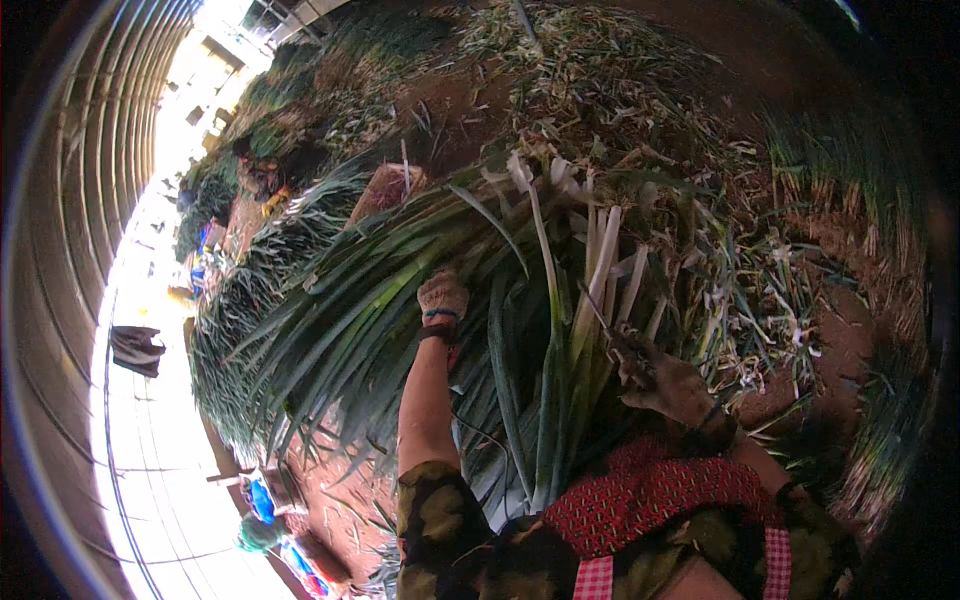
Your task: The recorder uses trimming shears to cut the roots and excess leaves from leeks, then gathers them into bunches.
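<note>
My left hand (443,296), in a pale knitted glove with a blue band at the wrist, is closed in a fist among the long green leaves of a heap of leeks (360,280). The leaves it grips are partly hidden beneath it. My right hand (660,383), in a dirty glove, is closed around a knife, whose thin dark blade (595,308) points up and left. Beside that blade stand several leeks with white shafts (600,255), their green leaves running down toward my lap. The knife's handle is hidden in my fingers.
Peeled leaves and trimmings (765,300) litter the ground to the right and far side. Bundled leeks (835,170) line the right edge, and more leeks (240,340) lie left. A brown block-like object (388,190) sits beyond the heap. A ribbed wall (75,250) curves along the left.
</note>
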`<state>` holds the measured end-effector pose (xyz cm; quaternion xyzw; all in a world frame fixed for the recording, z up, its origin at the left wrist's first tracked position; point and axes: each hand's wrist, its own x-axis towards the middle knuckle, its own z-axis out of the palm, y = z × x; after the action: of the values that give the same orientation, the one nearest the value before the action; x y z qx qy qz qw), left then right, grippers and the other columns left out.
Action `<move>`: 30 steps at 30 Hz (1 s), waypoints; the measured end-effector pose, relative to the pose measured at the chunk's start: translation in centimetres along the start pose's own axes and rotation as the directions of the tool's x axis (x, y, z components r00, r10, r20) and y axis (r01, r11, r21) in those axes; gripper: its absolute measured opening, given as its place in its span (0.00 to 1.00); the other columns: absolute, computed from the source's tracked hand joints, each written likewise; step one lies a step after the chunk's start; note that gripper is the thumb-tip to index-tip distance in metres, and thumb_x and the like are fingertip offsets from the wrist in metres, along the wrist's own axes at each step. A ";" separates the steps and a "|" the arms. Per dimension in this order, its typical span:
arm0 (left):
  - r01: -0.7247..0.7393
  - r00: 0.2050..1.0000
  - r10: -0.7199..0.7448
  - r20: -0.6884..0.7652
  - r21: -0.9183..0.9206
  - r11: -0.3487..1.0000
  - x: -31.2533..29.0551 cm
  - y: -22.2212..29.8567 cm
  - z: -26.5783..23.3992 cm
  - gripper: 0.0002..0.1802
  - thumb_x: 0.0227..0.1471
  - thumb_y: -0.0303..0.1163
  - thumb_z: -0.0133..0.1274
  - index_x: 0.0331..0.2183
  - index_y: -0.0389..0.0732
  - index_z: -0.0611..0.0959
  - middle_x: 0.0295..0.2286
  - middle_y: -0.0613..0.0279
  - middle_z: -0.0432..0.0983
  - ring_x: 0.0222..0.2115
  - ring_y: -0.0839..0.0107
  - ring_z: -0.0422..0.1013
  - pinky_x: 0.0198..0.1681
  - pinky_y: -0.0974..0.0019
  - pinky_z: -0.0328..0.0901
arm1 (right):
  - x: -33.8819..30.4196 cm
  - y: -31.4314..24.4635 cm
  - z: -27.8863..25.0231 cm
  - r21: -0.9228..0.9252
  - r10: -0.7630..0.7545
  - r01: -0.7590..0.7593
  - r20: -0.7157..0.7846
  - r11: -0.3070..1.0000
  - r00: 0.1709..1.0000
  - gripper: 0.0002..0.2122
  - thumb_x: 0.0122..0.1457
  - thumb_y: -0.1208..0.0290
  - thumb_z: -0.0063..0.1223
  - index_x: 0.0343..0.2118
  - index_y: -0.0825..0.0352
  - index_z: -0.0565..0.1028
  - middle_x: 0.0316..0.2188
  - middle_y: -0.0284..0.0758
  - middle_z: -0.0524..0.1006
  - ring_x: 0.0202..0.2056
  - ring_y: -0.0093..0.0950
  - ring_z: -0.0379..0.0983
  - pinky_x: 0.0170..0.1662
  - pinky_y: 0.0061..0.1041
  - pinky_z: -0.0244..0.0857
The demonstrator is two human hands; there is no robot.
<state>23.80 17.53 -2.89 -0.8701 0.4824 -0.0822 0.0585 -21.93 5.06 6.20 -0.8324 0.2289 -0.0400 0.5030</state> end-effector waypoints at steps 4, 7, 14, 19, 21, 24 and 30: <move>0.003 0.977 0.009 0.213 -0.060 0.998 0.9 5.7 -8.0 0.21 0.48 0.46 0.56 0.37 0.39 0.80 0.30 0.52 0.80 0.35 0.53 0.77 0.36 0.53 0.71 | -0.7 1.1 -1.0 -0.031 0.005 -0.007 -0.067 0.999 0.998 0.43 0.51 0.60 0.66 0.66 0.60 0.51 0.47 0.41 0.76 0.48 0.37 0.74 0.49 0.35 0.69; -0.112 0.958 0.139 0.249 -0.117 0.987 -0.8 5.5 -9.6 0.21 0.50 0.46 0.54 0.36 0.36 0.78 0.28 0.48 0.79 0.33 0.48 0.77 0.35 0.53 0.71 | -0.9 1.5 -0.9 -0.097 -0.018 0.012 -0.070 0.995 0.997 0.43 0.53 0.58 0.63 0.66 0.63 0.49 0.51 0.44 0.74 0.52 0.42 0.72 0.53 0.38 0.67; 0.143 0.880 0.127 0.457 -0.511 0.848 -8.6 10.2 -8.8 0.23 0.51 0.44 0.53 0.39 0.33 0.73 0.27 0.43 0.79 0.32 0.45 0.76 0.34 0.50 0.70 | -0.2 2.1 2.4 0.491 -0.015 -0.012 0.050 0.871 0.999 0.39 0.57 0.49 0.56 0.63 0.71 0.54 0.43 0.49 0.77 0.47 0.43 0.75 0.48 0.37 0.70; 0.343 0.868 0.015 0.496 -0.621 0.705 -11.2 15.6 -14.6 0.24 0.54 0.41 0.51 0.47 0.34 0.72 0.29 0.43 0.79 0.31 0.47 0.77 0.33 0.50 0.69 | -0.9 0.9 0.5 -0.248 0.114 -0.066 0.185 0.966 0.976 0.42 0.58 0.52 0.55 0.68 0.63 0.44 0.35 0.53 0.78 0.39 0.48 0.76 0.43 0.41 0.70; 0.310 0.893 0.037 0.448 -0.673 0.671 -12.2 15.7 -13.2 0.25 0.54 0.40 0.51 0.49 0.35 0.71 0.29 0.44 0.79 0.31 0.48 0.77 0.34 0.50 0.69 | -1.0 0.3 -0.5 -0.230 0.136 -0.099 0.151 0.968 0.979 0.42 0.57 0.51 0.55 0.67 0.64 0.45 0.36 0.53 0.78 0.40 0.49 0.76 0.43 0.42 0.69; 0.376 0.884 0.008 0.467 -0.721 0.582 -13.8 16.2 -13.1 0.27 0.55 0.40 0.50 0.52 0.35 0.70 0.31 0.44 0.79 0.33 0.49 0.77 0.36 0.52 0.69 | -1.2 -1.5 -0.9 -0.282 0.139 -0.061 0.267 0.957 0.954 0.41 0.57 0.51 0.55 0.66 0.66 0.47 0.37 0.54 0.77 0.41 0.50 0.76 0.44 0.42 0.69; 0.440 0.858 -0.056 0.511 -0.674 0.593 -15.0 16.7 -12.7 0.27 0.56 0.38 0.49 0.55 0.36 0.68 0.33 0.44 0.80 0.33 0.52 0.78 0.38 0.54 0.69 | -1.2 -1.0 -1.3 -0.297 0.165 -0.094 0.222 0.950 0.961 0.42 0.56 0.46 0.54 0.64 0.71 0.49 0.39 0.55 0.77 0.45 0.49 0.75 0.46 0.43 0.69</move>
<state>-0.44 21.17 5.18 -0.8642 0.3138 0.3224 -0.2251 -23.05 4.87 7.88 -0.8775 0.2233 0.1289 0.4044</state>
